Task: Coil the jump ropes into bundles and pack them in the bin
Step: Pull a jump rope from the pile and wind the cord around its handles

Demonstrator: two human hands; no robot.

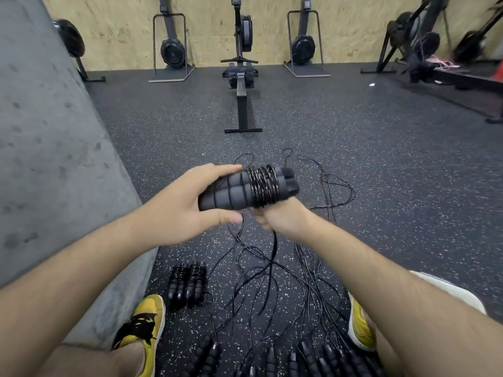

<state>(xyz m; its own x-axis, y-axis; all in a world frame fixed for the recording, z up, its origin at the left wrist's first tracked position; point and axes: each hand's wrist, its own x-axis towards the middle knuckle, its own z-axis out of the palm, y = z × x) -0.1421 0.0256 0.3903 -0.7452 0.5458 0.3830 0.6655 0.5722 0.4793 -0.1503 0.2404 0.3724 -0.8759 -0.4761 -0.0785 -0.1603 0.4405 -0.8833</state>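
The left hand (174,205) gripped the two grey foam handles (231,191) of a jump rope, held side by side at chest height above the floor (408,159), thumb beneath and fingers over the top. Its glossy black cord (262,186) was wound in tight turns round both handles. The right hand (283,216) was closed in a fist just under those turns, holding the cord, which trailed down to the tangled loose ropes (272,273). Two finished bundles (187,281) lay beside the yellow left shoe (144,325), whose black graphic showed no legible lettering. A rowing machine (241,77) stood beyond.
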